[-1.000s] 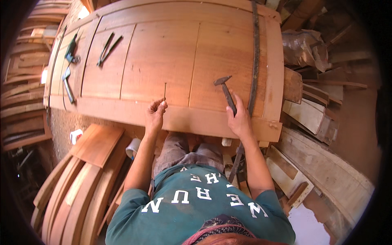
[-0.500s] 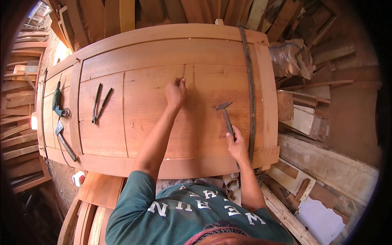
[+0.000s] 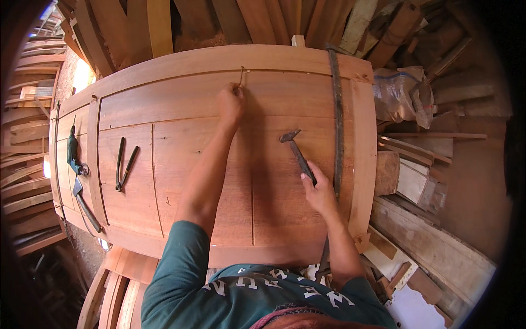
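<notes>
A large panelled wooden door [image 3: 203, 249] lies flat before me. My left hand [image 3: 232, 105] is closed near its far rail, pinching a thin nail-like rod [image 3: 242, 75] whose tip points away from me. Whether the rod touches the wood I cannot tell. In my right hand [image 3: 320, 189] is a hammer [image 3: 300, 156], gripped by its dark handle. The hammer's head is over the middle panels, nearer to me than the rod and to its right.
Left on the door lie open pincers [image 3: 126, 167], a green drill [image 3: 74, 151] and a hatchet [image 3: 86, 208]. A dark metal bar [image 3: 338, 120] crosses its right end. Boards [image 3: 203, 22] lean behind it, and a plastic bag [image 3: 400, 96] sits beyond the right corner.
My left hand has moved farther away across the door, carrying the thin rod to the far rail. The hammer has shifted slightly left and its head has turned. The view has shifted a little.
</notes>
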Tool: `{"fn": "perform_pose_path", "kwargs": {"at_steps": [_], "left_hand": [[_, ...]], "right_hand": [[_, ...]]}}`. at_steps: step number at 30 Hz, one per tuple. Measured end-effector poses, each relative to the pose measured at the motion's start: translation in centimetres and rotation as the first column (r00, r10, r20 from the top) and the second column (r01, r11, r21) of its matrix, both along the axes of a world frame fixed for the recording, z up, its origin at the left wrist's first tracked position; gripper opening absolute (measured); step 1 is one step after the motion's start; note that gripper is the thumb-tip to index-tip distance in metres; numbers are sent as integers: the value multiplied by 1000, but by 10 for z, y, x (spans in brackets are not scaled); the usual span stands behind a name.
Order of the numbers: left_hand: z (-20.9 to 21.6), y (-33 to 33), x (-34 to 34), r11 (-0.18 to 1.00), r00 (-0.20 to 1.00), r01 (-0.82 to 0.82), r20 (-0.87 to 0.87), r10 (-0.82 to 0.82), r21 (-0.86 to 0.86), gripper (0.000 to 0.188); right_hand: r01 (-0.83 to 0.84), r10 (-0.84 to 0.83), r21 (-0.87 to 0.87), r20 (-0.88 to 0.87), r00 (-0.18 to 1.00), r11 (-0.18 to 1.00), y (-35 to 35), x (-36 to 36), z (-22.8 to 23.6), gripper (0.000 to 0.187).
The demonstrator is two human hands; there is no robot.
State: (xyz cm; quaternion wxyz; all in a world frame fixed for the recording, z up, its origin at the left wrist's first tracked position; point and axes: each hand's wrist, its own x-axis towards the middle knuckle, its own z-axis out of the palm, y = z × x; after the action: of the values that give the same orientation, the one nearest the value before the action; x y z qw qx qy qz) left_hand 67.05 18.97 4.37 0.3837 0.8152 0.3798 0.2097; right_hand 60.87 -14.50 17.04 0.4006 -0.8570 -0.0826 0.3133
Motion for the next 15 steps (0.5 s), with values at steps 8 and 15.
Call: {"fn": "perform_pose_path", "kwargs": {"at_steps": [8, 15], "left_hand": [[-7, -5, 6, 999, 1000, -20, -6, 20, 37, 18], [-9, -7, 8, 999, 999, -39, -28, 40, 22, 16]], "right_hand": [[-25, 7, 116, 151, 989, 993, 21, 40, -24, 44], [-75, 53, 117, 185, 981, 990, 53, 63, -26, 43]]}}
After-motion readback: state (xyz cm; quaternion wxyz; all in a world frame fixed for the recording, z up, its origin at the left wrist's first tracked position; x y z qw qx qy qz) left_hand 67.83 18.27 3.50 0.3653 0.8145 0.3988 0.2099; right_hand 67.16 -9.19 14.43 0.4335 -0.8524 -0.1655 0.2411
